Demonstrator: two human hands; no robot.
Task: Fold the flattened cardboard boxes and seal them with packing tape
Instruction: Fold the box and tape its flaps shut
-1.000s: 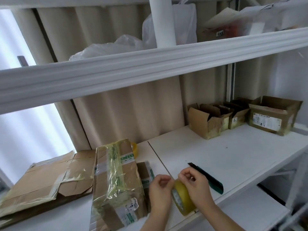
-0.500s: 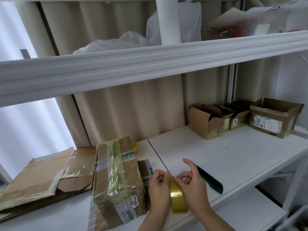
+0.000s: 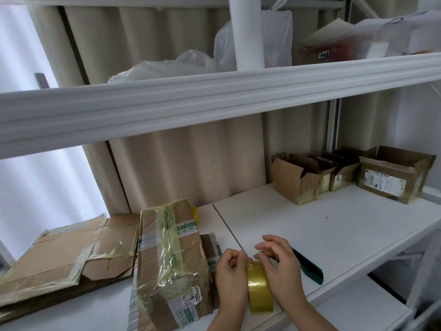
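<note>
A yellow roll of packing tape stands on edge near the front of the white table. My left hand grips its left side with curled fingers. My right hand holds its right side, with thumb and fingertips pinching at the top of the roll. Just left of my hands lies a folded cardboard box wrapped in shiny tape. Further left, flattened cardboard boxes lie stacked.
A dark green utility knife lies on the table right of my hands. Several open cardboard boxes stand at the back right against the wall. A white shelf with plastic bags hangs overhead. The table's front edge is right under my wrists.
The roll has turned from lying tilted to standing on edge between my hands. My right fingers went from spread to pinching at the top of the roll.
</note>
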